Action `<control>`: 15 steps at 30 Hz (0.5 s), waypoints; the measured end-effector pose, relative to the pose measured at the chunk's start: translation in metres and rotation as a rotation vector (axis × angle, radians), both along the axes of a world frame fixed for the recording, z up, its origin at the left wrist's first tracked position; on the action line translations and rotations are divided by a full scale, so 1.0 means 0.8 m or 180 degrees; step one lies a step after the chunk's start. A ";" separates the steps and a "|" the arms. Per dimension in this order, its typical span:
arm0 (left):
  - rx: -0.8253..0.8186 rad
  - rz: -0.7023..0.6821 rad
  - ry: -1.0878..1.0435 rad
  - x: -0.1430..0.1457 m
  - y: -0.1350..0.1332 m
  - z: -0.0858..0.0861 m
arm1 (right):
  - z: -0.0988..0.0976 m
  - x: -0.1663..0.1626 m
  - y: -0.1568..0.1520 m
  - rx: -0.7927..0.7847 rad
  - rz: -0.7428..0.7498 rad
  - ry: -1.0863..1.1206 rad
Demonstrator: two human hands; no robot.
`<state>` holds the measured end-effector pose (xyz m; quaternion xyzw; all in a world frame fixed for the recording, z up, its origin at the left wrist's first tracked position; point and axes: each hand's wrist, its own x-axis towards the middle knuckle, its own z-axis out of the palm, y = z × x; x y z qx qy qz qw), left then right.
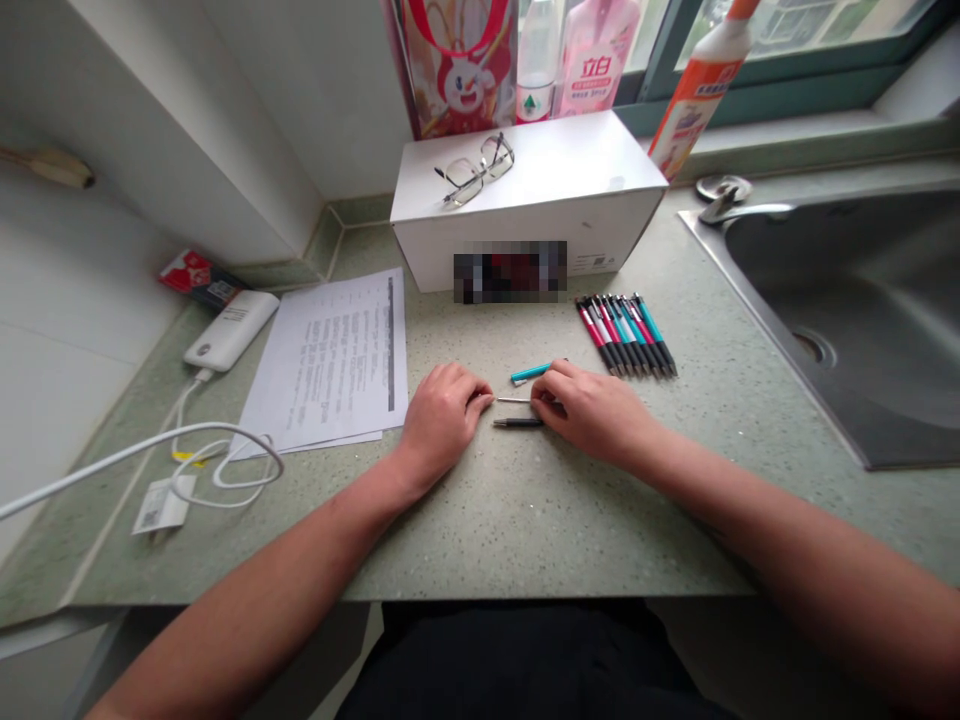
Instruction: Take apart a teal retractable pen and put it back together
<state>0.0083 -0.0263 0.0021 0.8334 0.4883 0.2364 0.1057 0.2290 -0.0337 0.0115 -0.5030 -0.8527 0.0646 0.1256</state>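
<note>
Right hand (589, 405) pinches a thin refill (513, 400) lying left-to-right, pointing at the left hand (444, 412), fingertips pressed together

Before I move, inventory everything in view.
Pens: several, pink, teal, white, black, right
Pen barrel: 1, teal, centre
Thin rod: 1, silvery, centre
Pen piece: 1, black, centre
Papers: at least 2, white, left
Power bank: 1, white, left of papers
Cable: 1, white, left
Labelled piece: 1, white, beside cable
Packet: 1, red-black, behind power bank
Box: 1, white, back
Glasses: 1 pair, dark-framed, on box
Bag: 1, mostly red, behind box
Bottles: 3, clear, pink, orange-white, behind box
Sink: 1, grey, right
Counter: 1, speckled green, beneath
Window: 1, green-framed, back right
Left hand: 1, bare, at rod's left end
Right hand: 1, bare, at rod's right end
</note>
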 end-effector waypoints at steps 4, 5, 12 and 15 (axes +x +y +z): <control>-0.0045 -0.0111 -0.0021 0.003 -0.002 -0.001 | -0.003 -0.001 0.001 0.0072 0.0019 0.0035; -0.0054 -0.0120 -0.0019 0.003 -0.002 0.000 | -0.004 -0.002 0.001 0.0079 0.0035 0.0052; 0.0029 -0.0082 0.0149 0.002 -0.003 0.002 | -0.003 -0.003 0.001 0.0024 0.0073 0.0071; 0.0098 -0.0048 0.0248 0.000 -0.003 0.003 | -0.002 -0.001 0.002 0.0000 0.0065 0.0089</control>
